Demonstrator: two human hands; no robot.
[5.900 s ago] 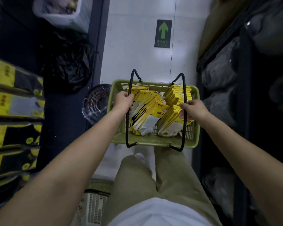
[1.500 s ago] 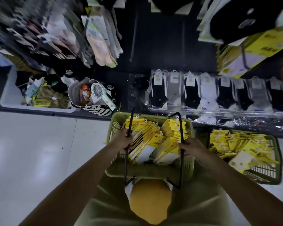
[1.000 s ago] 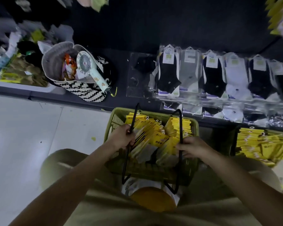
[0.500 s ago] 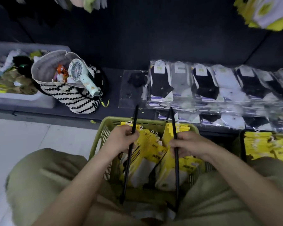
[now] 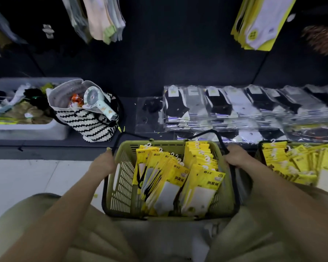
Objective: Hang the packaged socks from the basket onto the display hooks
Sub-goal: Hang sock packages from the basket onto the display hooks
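Hand position: both forearms reach forward and down from the bottom corners of the view to a green basket (image 5: 121, 183) set between the person's knees.

- Left hand (image 5: 102, 164): at the basket's left edge, near its far corner. Fingers are curled round the black left handle (image 5: 116, 143), which is folded outward.
- Right hand (image 5: 237, 157): at the basket's right edge, near its far corner. Fingers are curled round the black right handle (image 5: 220, 139), also folded outward.

Task item: the packaged socks (image 5: 175, 178) lie inside the basket in two overlapping rows, one along the middle and one toward the right edge. Each pack has a white plastic hook at its top.

Markings: each pack carries a yellow card. The nearest cards read "消臭袜", with a small round logo above. Smaller print is too blurred to read.

Surroundings: a second basket (image 5: 260, 148) of similar yellow packs stands just beside the right hand. Flat sock packs (image 5: 222, 104) in black, grey and white lie in a row along the dark shelf ledge (image 5: 127, 104) beyond the basket's far edge. A zigzag bag (image 5: 92, 125) holding a handheld fan (image 5: 98, 103) sits further left on that ledge, touching a grey bin (image 5: 27, 130). Hanging yellow packs (image 5: 259, 21) show at the upper right.
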